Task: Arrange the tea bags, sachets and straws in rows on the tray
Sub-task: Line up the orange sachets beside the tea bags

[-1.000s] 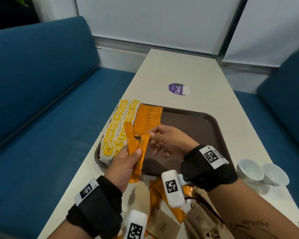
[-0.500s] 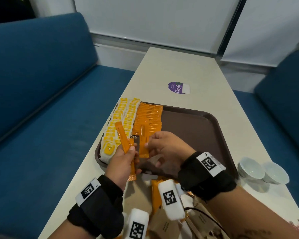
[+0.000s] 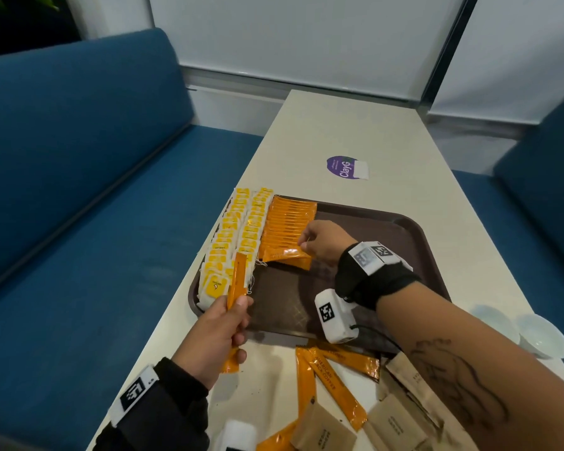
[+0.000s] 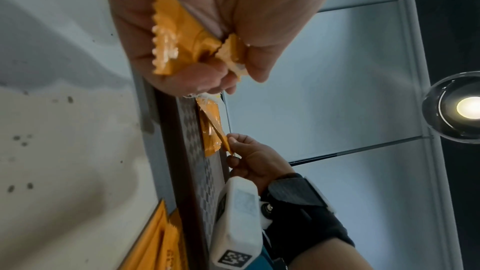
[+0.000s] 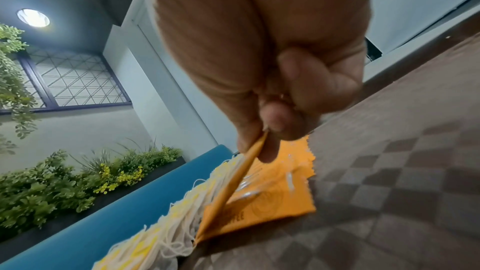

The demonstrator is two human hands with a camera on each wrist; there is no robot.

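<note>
A brown tray (image 3: 401, 229) holds two rows of yellow tea bags (image 3: 238, 229) along its left side and a row of orange sachets (image 3: 287, 222) beside them. My right hand (image 3: 319, 239) pinches the right end of an orange sachet (image 3: 285, 255) lying at the near end of that row; the right wrist view shows the sachet (image 5: 233, 182) tilted on edge between thumb and finger. My left hand (image 3: 219, 323) grips upright orange sachets (image 3: 236, 281) over the tray's near left corner; their crimped ends (image 4: 171, 34) show in the palm.
Loose orange sachets (image 3: 336, 382) and brown paper sachets (image 3: 394, 421) lie on the white table (image 3: 339, 125) in front of the tray. Two white cups (image 3: 518, 330) stand at the right edge. A purple sticker (image 3: 342, 167) lies beyond the tray. Blue sofas flank the table.
My right hand has taken one orange sachet from the left hand's bunch and carried it forward to the near end of the orange row. The left hand has stayed near the tray's corner.
</note>
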